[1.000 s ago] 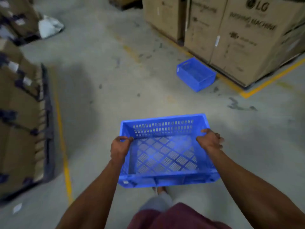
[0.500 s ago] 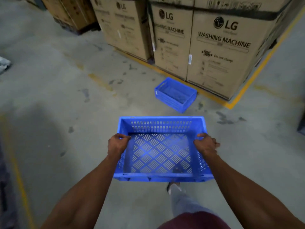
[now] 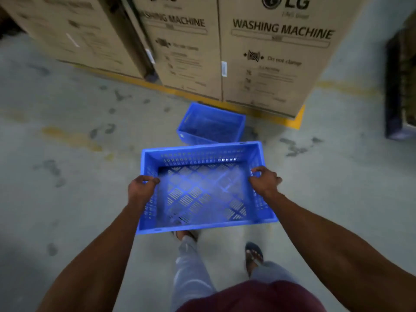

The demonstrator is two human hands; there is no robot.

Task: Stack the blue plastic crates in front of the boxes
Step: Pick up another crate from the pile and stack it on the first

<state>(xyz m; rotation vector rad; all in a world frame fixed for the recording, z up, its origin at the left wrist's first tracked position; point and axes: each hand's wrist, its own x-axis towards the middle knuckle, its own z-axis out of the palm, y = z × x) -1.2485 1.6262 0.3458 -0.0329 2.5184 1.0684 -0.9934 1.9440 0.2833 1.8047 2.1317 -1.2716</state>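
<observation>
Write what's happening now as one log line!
carried crate | left hand and right hand grip side rims | floor crate ahead by boxes | not stacked

A warehouse or storage hall is shown. Large cardboard cartons [image 3: 265, 52] printed "LG" and "WASHING MACHINE" are lined up across the top of the frame. A bare, stained concrete floor [image 3: 67, 176] is seen below them, and a yellow painted line [image 3: 297, 119] is marked along the foot of the cartons. At the right edge a dark pallet-like structure [image 3: 394, 91] is partly seen.
</observation>
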